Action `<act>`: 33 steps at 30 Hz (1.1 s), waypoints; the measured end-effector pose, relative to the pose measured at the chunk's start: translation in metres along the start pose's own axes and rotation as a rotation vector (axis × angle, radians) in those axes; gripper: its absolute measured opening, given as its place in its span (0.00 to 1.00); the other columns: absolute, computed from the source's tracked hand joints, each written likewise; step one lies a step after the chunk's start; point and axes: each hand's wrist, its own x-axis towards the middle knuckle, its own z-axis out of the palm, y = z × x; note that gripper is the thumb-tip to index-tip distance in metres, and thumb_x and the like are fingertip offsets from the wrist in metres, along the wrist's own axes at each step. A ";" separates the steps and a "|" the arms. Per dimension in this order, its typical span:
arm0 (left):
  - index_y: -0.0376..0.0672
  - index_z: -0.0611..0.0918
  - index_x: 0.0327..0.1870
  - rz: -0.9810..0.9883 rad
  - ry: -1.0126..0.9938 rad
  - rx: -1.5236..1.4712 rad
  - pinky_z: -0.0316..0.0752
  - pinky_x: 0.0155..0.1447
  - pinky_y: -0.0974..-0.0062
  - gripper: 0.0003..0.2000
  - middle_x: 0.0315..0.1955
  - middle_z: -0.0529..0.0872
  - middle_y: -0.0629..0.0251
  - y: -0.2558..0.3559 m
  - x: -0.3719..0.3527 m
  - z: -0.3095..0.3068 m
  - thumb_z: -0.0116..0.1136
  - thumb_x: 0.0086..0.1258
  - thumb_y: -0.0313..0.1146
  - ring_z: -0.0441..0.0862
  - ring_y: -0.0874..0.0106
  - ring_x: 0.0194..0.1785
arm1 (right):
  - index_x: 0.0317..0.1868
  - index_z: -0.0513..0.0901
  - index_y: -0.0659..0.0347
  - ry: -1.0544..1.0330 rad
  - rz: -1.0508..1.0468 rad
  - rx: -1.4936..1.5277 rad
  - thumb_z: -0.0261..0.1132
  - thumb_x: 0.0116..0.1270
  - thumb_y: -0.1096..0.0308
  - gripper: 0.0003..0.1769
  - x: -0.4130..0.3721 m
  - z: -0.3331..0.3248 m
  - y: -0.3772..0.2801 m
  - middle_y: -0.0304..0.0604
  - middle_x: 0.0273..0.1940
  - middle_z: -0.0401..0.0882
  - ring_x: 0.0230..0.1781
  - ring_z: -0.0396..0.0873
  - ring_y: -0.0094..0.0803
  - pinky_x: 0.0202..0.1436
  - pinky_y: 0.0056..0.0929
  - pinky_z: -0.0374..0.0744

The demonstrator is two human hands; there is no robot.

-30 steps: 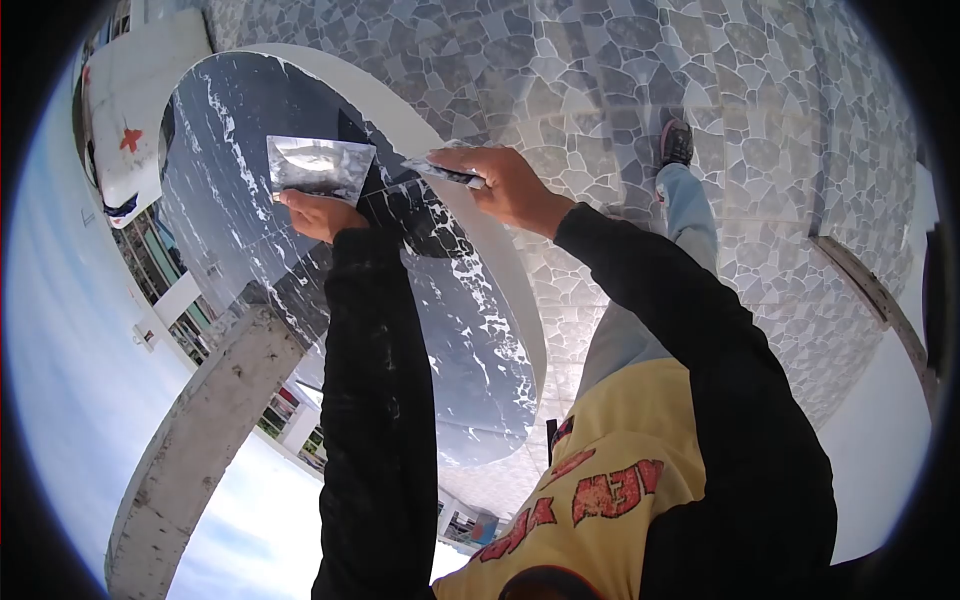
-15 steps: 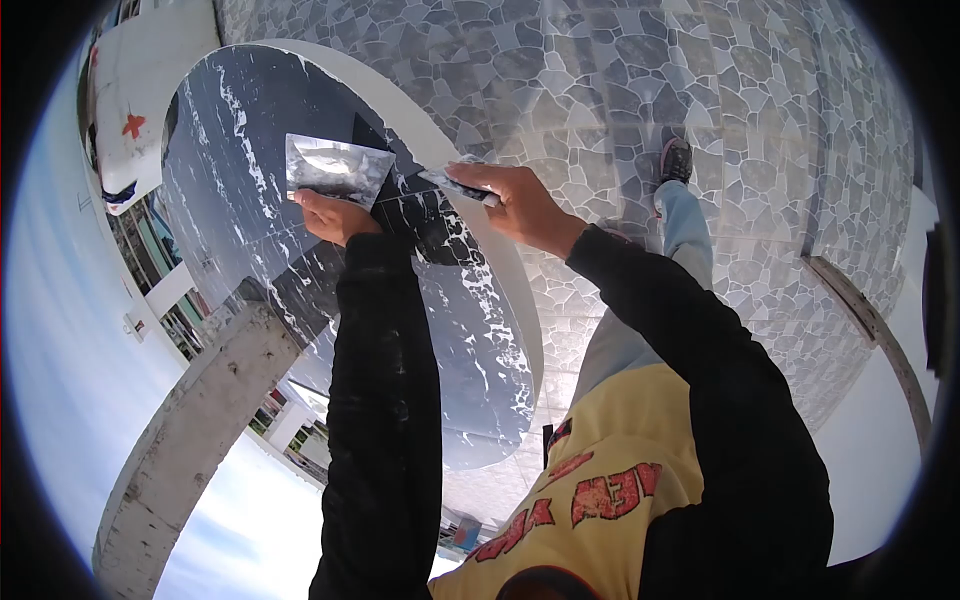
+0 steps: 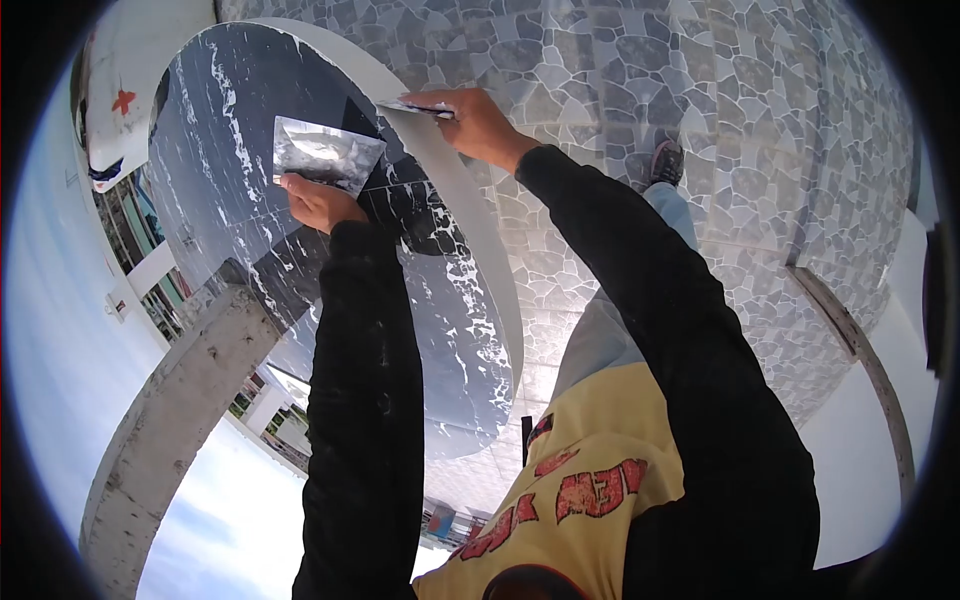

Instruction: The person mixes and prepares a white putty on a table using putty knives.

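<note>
My left hand (image 3: 318, 204) grips a square, shiny metal plate (image 3: 328, 152) smeared with grey-white paste, its thumb on the near edge. Under the plate lies a dark, polished surface (image 3: 215, 200) with white veins and a rounded white side edge (image 3: 490, 235). My right hand (image 3: 480, 125) is closed around a putty knife (image 3: 425, 108). The knife's thin blade rests at the upper part of that white edge, apart from the plate. Fingers hide most of the knife's handle.
A floor of grey stone-patterned tiles (image 3: 570, 200) spreads to the right, with a foot in a dark shoe (image 3: 667, 162) on it. A weathered concrete beam (image 3: 180, 400) meets the dark surface at lower left. A white wall with a red mark (image 3: 124, 103) stands at upper left.
My right hand and the putty knife have moved up and left along the white edge. My left hand with the plate has shifted slightly up and left as the view moved.
</note>
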 end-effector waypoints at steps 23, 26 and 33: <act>0.25 0.75 0.26 0.136 0.024 -0.043 0.61 0.32 0.61 0.34 0.19 0.71 0.61 -0.003 0.000 -0.001 0.40 0.78 0.56 0.63 0.67 0.26 | 0.64 0.79 0.54 0.078 0.176 0.072 0.53 0.60 0.89 0.33 -0.127 -0.009 -0.030 0.50 0.61 0.81 0.60 0.81 0.41 0.61 0.30 0.78; 0.24 0.76 0.29 0.108 0.001 0.022 0.63 0.33 0.61 0.34 0.21 0.73 0.60 -0.002 0.002 -0.005 0.40 0.78 0.56 0.64 0.67 0.27 | 0.69 0.75 0.51 0.089 -0.145 -0.016 0.54 0.61 0.89 0.36 -0.117 0.015 -0.017 0.49 0.66 0.76 0.64 0.77 0.41 0.61 0.29 0.77; 0.24 0.79 0.35 0.154 0.036 0.045 0.68 0.37 0.63 0.35 0.23 0.77 0.59 -0.012 0.005 -0.007 0.40 0.78 0.58 0.67 0.67 0.29 | 0.64 0.77 0.62 -0.186 0.000 -0.198 0.58 0.58 0.84 0.30 -0.193 -0.016 -0.045 0.54 0.58 0.81 0.57 0.82 0.44 0.60 0.35 0.78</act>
